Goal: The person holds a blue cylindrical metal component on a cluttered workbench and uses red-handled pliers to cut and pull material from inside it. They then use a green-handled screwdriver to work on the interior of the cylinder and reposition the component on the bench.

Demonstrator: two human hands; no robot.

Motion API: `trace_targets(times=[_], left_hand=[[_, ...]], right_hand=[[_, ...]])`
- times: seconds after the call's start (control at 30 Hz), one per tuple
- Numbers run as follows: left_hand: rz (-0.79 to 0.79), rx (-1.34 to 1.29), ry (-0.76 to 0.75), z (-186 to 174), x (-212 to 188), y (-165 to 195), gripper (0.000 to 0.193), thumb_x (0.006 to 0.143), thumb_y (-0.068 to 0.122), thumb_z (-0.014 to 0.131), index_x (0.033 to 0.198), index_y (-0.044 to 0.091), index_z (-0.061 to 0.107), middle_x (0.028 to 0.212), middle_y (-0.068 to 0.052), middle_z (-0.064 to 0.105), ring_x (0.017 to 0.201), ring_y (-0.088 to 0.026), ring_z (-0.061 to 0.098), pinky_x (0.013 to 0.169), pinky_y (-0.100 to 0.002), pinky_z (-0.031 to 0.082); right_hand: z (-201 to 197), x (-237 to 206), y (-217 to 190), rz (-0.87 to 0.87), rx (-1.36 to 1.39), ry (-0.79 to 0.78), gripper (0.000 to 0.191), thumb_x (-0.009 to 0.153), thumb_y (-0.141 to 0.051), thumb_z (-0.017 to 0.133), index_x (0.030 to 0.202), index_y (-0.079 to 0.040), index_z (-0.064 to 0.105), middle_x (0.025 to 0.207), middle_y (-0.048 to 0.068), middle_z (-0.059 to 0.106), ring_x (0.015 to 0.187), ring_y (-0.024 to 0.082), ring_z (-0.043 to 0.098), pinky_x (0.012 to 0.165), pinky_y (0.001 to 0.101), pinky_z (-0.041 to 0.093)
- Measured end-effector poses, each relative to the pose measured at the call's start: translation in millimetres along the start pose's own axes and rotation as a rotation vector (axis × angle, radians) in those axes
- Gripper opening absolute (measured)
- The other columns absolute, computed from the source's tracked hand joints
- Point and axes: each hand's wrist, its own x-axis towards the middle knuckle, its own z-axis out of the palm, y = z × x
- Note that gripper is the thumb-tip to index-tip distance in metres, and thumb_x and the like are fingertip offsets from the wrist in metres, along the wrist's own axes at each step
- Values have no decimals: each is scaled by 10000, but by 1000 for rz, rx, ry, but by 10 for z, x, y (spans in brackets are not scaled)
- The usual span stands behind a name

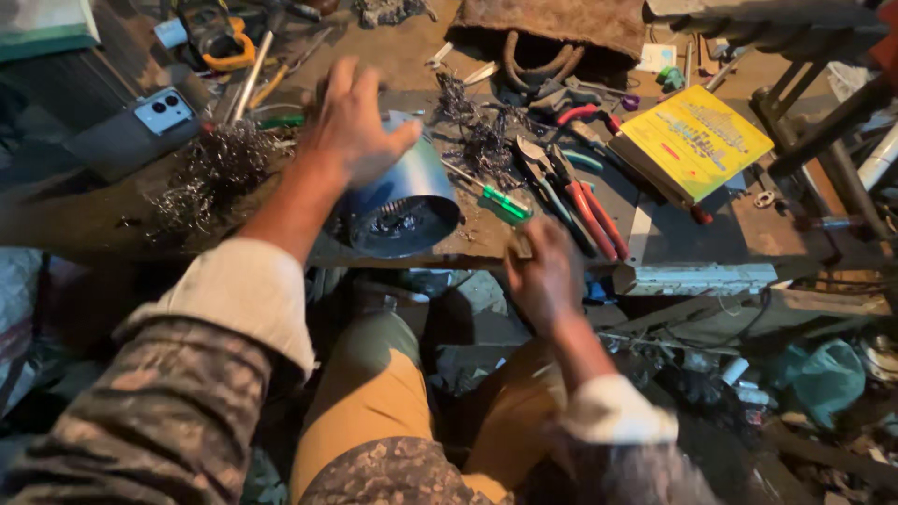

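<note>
Left fingers (360, 89) spread over the drum (402, 201), right fingers (538, 252) curled, contents unclear; the drum could roll off the surface (84, 220).

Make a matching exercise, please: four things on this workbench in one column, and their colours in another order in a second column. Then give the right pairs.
Things:
1. box
2. screwdriver
3. pliers
4. phone

Colours:
A. red handles
B. dark grey
C. yellow
D. green handle

Pairs: 1-C, 2-D, 3-A, 4-B.

The left hand rests on the blue-grey metal cylinder; the right hand is at the bench edge, near the screwdriver.
</note>
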Motion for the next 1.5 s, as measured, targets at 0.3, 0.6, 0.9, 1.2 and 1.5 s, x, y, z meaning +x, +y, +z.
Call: trace_targets(times=[0.3, 0.6, 0.9, 1.2, 1.5], left_hand=[[-224, 233, -486, -31, 162, 233, 693, 822, 603, 735, 1261, 80, 615, 1218, -190, 673, 1157, -409, 639, 907, -589, 518], [-209, 266, -546, -50, 129, 127, 744, 833, 676, 663, 1293, 92, 641, 1300, -173, 646, 1266, -386, 569, 1059, -747, 266], [-57, 428, -609, -43, 78, 56, 800, 997, 665, 440, 1439, 4, 526, 1404, -228, 572, 1313, -386, 539, 1122, -797, 46], [-267, 252, -571, -37, 6, -78, 748, 962, 620, 473, 1433, 40, 494, 1422, -222, 539, 1291, -411, 542, 1056, -689, 300], [-252, 236, -547, -27, -7, -133, 798, 956, 675, 462, 1426, 30, 486, 1428, -241, 518, 1313, -431, 507, 1055, -683, 294]], right_hand=[[71, 1034, -162, 93, -398, -549, 237, 873, -350, 668, 1021, -166, 654, 1054, 86, 651, 1093, 320, 615, 830, 577, 443], [-310, 771, 42, 148, -140, -317, 238, 996, -218, 600, 1163, -50, 606, 950, 239, 675, 883, 470, 659, 758, 572, 517], [-983, -714, -88, 845, 673, -58, 331, 1023, -184, 609, 1282, 11, 675, 841, 54, 622, 683, 91, 522, 588, 243, 416], [-878, -2241, -555, 862, 734, -49, 464, 891, -66, 695, 1346, 19, 656, 751, 81, 697, 616, 73, 573, 589, 215, 470], [-503, -1553, -736, 650, 655, -164, 376, 922, -56, 681, 1295, -14, 677, 1084, 90, 794, 980, 106, 719, 875, 231, 536]])
